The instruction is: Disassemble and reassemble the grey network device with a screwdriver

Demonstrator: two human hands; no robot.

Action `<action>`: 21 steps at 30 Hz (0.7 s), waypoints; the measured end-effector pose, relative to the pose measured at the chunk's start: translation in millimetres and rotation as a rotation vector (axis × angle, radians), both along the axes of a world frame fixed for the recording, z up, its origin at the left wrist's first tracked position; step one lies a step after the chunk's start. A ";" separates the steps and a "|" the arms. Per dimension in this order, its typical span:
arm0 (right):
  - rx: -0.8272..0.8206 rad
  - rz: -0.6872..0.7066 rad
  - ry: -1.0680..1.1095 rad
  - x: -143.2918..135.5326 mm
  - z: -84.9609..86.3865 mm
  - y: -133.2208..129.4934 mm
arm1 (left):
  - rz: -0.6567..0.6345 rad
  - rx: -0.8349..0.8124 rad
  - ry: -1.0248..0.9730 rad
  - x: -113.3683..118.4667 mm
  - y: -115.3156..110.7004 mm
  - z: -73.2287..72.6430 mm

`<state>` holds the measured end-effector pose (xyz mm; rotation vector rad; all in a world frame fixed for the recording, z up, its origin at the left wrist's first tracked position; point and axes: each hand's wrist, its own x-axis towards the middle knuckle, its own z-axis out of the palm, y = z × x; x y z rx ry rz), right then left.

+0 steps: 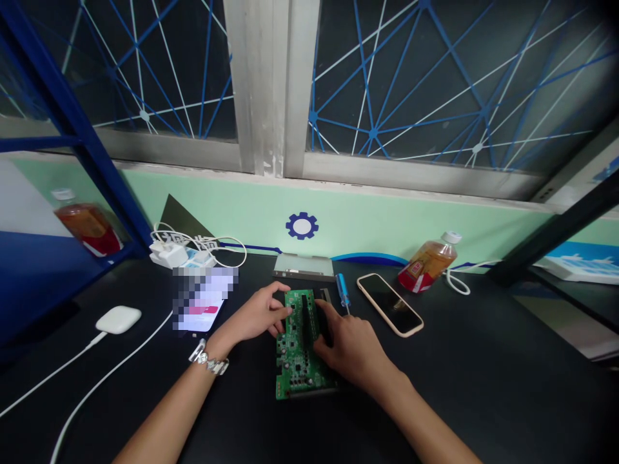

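Observation:
A green circuit board with small chips and a long dark connector strip is in the middle of the black desk, its long side running away from me. My left hand, a bracelet at its wrist, grips the upper left edge with the thumb on top and the fingers curled at the side. On the opposite edge, my right hand holds the board between thumb and fingers; part of the board is hidden under that hand. A blue-handled screwdriver lies just beyond my right fingers. Behind the board sits a flat metal plate.
Right of the screwdriver lies a phone in a pale case, with a tilted-looking drink bottle behind it. To the left are a lit phone, a white earbud case on a cable, and a power strip with chargers.

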<state>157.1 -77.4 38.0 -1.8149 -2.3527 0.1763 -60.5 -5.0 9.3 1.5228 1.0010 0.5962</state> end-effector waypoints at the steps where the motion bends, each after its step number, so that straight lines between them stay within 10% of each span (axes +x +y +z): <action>1: -0.001 -0.006 -0.021 -0.6 -0.1 -0.1 | 0.000 0.016 0.019 -0.1 0.3 -1.3; 21: -0.021 0.000 -0.206 -5.0 -0.4 0.0 | 0.007 0.209 0.214 -0.8 2.1 -3.6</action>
